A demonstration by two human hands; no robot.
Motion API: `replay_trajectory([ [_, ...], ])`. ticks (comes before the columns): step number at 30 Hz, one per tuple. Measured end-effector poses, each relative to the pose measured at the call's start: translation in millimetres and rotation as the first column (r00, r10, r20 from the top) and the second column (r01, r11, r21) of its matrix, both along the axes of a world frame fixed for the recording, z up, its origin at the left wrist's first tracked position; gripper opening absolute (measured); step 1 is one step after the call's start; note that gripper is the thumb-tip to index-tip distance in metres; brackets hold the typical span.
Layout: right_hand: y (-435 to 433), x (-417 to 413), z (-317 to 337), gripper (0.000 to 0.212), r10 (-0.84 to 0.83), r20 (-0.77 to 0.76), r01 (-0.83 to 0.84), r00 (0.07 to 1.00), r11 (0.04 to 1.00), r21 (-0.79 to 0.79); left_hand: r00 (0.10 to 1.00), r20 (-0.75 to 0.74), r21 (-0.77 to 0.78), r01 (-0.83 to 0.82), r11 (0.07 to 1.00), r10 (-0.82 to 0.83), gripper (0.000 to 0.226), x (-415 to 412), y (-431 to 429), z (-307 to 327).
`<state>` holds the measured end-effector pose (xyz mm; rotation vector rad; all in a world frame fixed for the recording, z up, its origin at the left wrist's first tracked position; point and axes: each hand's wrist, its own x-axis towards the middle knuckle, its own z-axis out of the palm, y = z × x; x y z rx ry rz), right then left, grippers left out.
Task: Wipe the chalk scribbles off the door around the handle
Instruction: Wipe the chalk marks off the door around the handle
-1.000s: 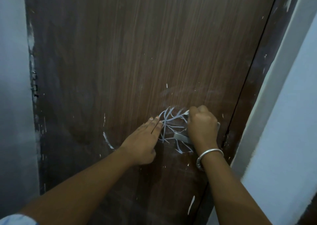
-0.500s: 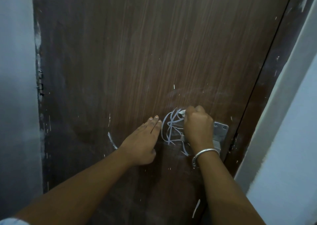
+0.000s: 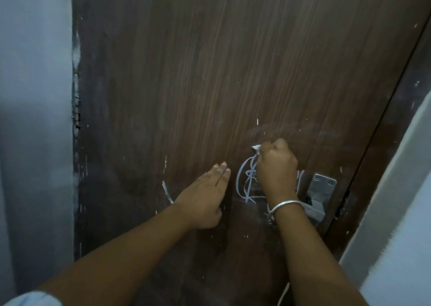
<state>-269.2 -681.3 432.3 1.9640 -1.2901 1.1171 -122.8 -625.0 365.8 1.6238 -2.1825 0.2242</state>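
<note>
A pale wall (image 3: 35, 119) fills the 9 o'clock side; at 7 o'clock a light blue sleeve (image 3: 32, 300) edges in. The brown wood-grain door (image 3: 233, 60) takes up the middle; a short chalk arc (image 3: 167, 192) lies on it at 9 o'clock of the left hand (image 3: 205, 193). That hand is released, lying flat on the door, fingers straight and together, pointing to 1 o'clock. Just beside its fingertips, at 3 o'clock, lie the chalk scribbles (image 3: 245, 184): white loops that run under the right hand (image 3: 276, 168). This hand is clenched over the scribbles, grasping a small white wad (image 3: 256, 148); only its tip shows, at 11 o'clock of the fist, and whether it is cloth or paper I cannot tell. A silver bangle (image 3: 285, 206) circles the right wrist. The metal handle (image 3: 320, 193) sits at 3 o'clock of that wrist, close to the door's edge; a few chalk strokes show between fist and handle. A light wall (image 3: 408, 212) rises at 4 o'clock.
</note>
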Motion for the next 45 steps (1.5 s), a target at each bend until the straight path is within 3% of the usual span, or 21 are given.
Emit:
replay_trajectory([
  [3, 2.0, 7.6, 0.5, 0.004, 0.054, -0.228, -0.032, 0.972, 0.994, 0.100, 1.000, 0.000, -0.005, -0.005, 1.000, 0.005, 0.091, -0.8, -2.2, 1.0],
  [5, -0.3, 2.8, 5.5, 0.005, 0.022, -0.200, -0.005, 0.979, 0.996, 0.084, 1.000, -0.014, -0.010, 0.006, 1.000, -0.006, 0.092, -1.1, -3.8, 2.1],
  [8, -3.4, -0.6, 7.6, 0.010, -0.017, 0.003, 0.017, 1.000, 1.000, 0.019, 1.000, -0.024, 0.002, 0.016, 1.000, -0.016, 0.093, -1.1, -5.1, 2.4],
  [13, 8.8, 22.0, -12.2, 0.011, 0.056, -0.297, 0.006, 0.953, 0.979, 0.203, 1.000, -0.017, -0.002, 0.007, 1.000, -0.007, 0.093, 0.8, -7.0, 2.7],
  [15, 8.7, 20.2, -9.5, 0.009, 0.022, -0.277, 0.030, 0.961, 0.983, 0.182, 1.000, -0.024, -0.009, 0.003, 1.000, -0.003, 0.093, 3.3, -7.2, 2.0],
  [19, 5.2, 20.1, -9.5, 0.009, -0.082, -0.061, 0.089, 0.995, 0.990, 0.110, 1.000, -0.005, 0.007, -0.015, 1.000, 0.015, 0.094, 8.7, -6.6, -1.6],
  [24, 8.0, 33.3, -29.3, 0.016, 0.053, -0.381, 0.009, 0.923, 0.987, 0.159, 1.000, -0.022, 0.012, -0.020, 1.000, 0.021, 0.094, 9.4, -6.9, 0.3],
  [29, 3.6, 26.5, -28.0, 0.004, -0.027, -0.246, 0.045, 0.969, 0.997, 0.065, 1.000, 0.000, -0.011, 0.001, 1.000, -0.001, 0.092, 3.3, -5.8, 0.4],
  [31, 2.6, 30.5, -32.8, 0.010, -0.036, -0.323, 0.045, 0.946, 0.999, 0.018, 1.000, 0.023, -0.018, 0.002, 1.000, -0.001, 0.091, 3.1, -5.2, 0.1],
  [35, -0.3, 28.3, -51.3, 0.024, 0.000, -0.598, -0.028, 0.801, 0.999, -0.037, 0.997, 0.076, -0.019, -0.026, 0.999, 0.027, 0.088, 7.2, -3.6, -3.9],
  [38, -2.7, 25.3, -55.8, 0.024, -0.075, -0.547, 0.018, 0.834, 0.994, -0.109, 0.997, 0.064, -0.027, -0.050, 0.998, 0.052, 0.086, 7.4, -3.1, -5.2],
  [42, 0.7, 37.1, -75.4, 0.042, -0.083, -0.402, 0.072, 0.912, 0.996, -0.043, 0.996, 0.081, -0.087, -0.034, 0.996, 0.041, 0.083, 2.9, -3.5, -0.8],
  [45, -5.3, 32.4, -100.4, 0.053, -0.038, -0.523, 0.070, 0.851, 0.997, 0.041, 0.992, 0.120, -0.128, -0.025, 0.991, 0.040, 0.084, 3.0, -4.5, 1.4],
])
